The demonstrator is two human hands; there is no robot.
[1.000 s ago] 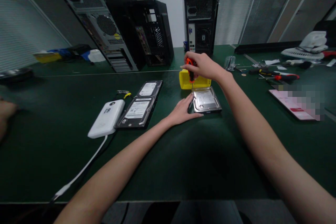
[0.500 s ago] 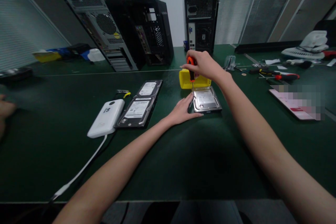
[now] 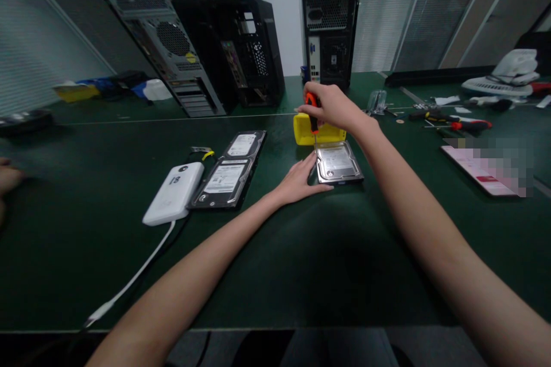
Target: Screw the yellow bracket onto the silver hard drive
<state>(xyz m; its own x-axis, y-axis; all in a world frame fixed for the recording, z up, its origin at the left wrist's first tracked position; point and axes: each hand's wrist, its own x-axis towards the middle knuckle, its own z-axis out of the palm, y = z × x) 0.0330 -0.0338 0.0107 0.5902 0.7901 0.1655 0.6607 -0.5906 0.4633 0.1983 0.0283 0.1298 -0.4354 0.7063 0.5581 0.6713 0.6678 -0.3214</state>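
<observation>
A silver hard drive point(image 3: 338, 161) lies label up on the green table. My left hand point(image 3: 297, 180) holds it at its near left corner, fingers along the left side and thumb stretched along the front edge. Wrapped in my right hand point(image 3: 325, 104) is an orange and black screwdriver point(image 3: 314, 112), held upright. Its tip meets the drive's far left corner; the screw under it is too small to make out. Directly behind the drive, partly covered by my right hand, sits a yellow plastic holder point(image 3: 303, 131).
Two more hard drives point(image 3: 226, 176) lie left, beside a white power bank point(image 3: 174, 192) with a cable. Computer cases point(image 3: 331, 34) stand behind. Pliers point(image 3: 469, 125) and a phone point(image 3: 477, 169) lie right. Another person's hand point(image 3: 9, 178) shows at the left edge.
My hands, the screwdriver and the drive stay almost in place. The other person's hand at the left edge has shifted slightly left.
</observation>
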